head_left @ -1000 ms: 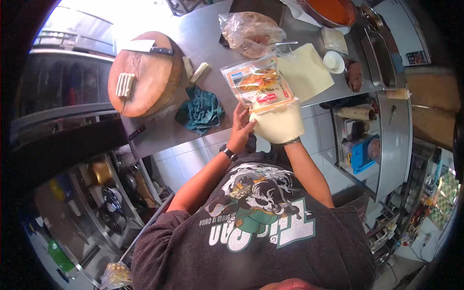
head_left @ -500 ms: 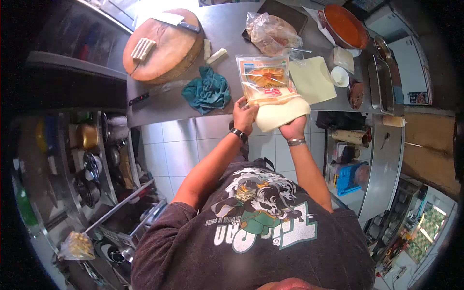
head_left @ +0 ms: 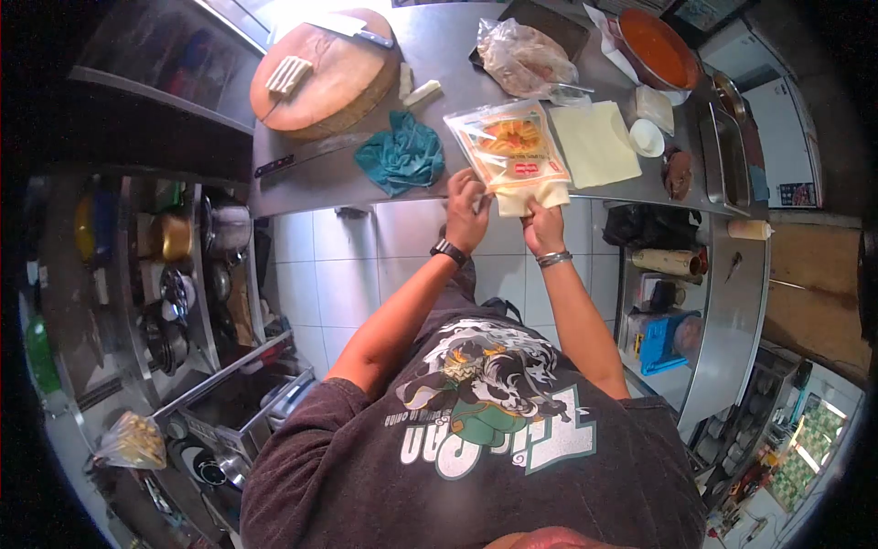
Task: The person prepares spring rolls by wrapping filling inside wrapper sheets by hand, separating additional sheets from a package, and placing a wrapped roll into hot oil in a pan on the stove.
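Note:
A clear plastic packet (head_left: 521, 146) with an orange printed label lies over the table's near edge. Pale, floppy dough sheets (head_left: 514, 202) stick out of its near end, the rest hidden behind the label. My left hand (head_left: 466, 212) pinches the packet at its near left corner. With thumb on top, my right hand (head_left: 546, 227) grips the protruding sheets. Just beyond, to the right, a flat stack of pale square wrappers (head_left: 596, 146) rests on the steel table. A crumpled teal cloth (head_left: 401, 157) is left of the packet.
On the steel table (head_left: 338, 188), a round chopping board (head_left: 320, 87) bears a knife (head_left: 352, 30) and white strips (head_left: 289, 75). Another knife (head_left: 274, 166) lies near the left edge. Further back are a bagged food item (head_left: 523, 59), a pan of red sauce (head_left: 654, 48) and a small white bowl (head_left: 646, 138).
Less of the dough sheets shows outside the packet, and they look bunched narrower. The packet has turned and lies flatter. My right hand has moved slightly left and toward the packet's opening.

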